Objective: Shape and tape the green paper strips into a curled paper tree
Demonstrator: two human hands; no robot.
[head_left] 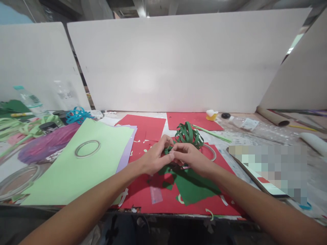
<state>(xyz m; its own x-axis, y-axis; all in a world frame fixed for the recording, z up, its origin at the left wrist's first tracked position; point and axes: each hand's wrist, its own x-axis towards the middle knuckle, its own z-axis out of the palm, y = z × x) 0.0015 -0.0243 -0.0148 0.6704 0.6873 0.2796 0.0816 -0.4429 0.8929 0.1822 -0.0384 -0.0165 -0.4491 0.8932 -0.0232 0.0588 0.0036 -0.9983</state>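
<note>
My left hand and my right hand meet above a red sheet, their fingers pinched together around a small dark green paper piece. Most of that piece is hidden by my fingers. Just behind my right hand sits a bundle of curled dark green paper strips; whether it joins the held piece I cannot tell. A dark green paper sheet lies below my right hand, with small green scraps beside it. A clear plastic strip lies below my left hand.
Light green sheets with a tape ring lie on the left, near a purple plastic bag. Another tape ring is partly behind my right hand. A tablet-like object, a bottle and a cardboard tube are right.
</note>
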